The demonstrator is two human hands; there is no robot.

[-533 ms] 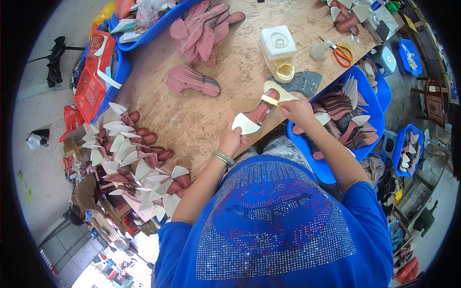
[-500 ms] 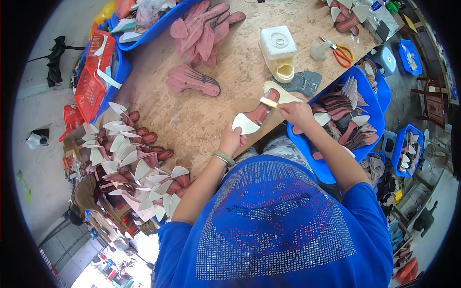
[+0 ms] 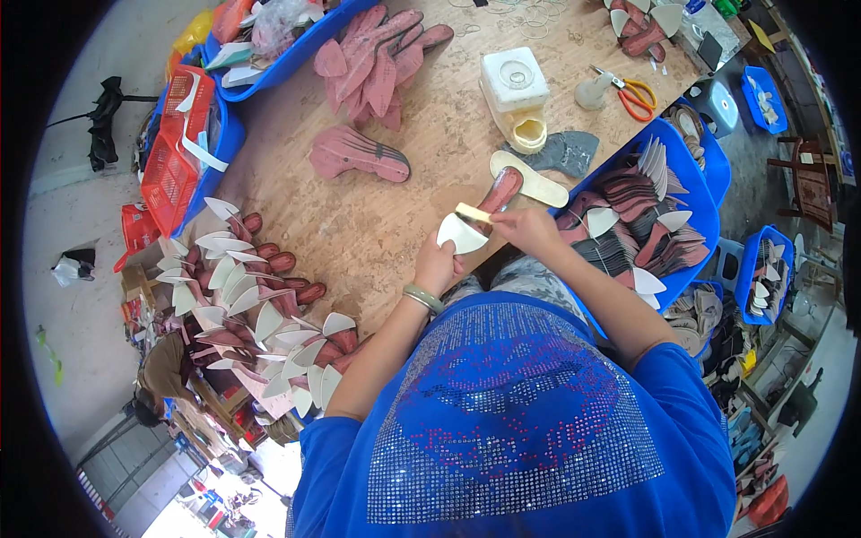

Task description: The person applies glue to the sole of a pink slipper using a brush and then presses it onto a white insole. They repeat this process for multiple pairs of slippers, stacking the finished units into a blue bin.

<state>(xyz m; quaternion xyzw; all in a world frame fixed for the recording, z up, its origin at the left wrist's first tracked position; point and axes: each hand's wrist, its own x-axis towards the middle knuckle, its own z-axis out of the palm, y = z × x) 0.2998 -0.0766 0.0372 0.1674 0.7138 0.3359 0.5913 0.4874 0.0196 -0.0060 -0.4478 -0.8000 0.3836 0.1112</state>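
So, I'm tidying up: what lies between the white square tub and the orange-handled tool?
In the head view, a small whitish bottle sits between the white square tub and the orange-handled tool.

Your fisheye's up on your head, staring down past your shirt (image 3: 516,403) at your left hand (image 3: 437,266) and right hand (image 3: 529,231), pretty close over the worktable (image 3: 269,161).

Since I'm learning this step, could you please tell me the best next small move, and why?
Probably draw the pale brush across the white end: the right hand holds it over that end's edge, while the left hand steadies the reddish insole.
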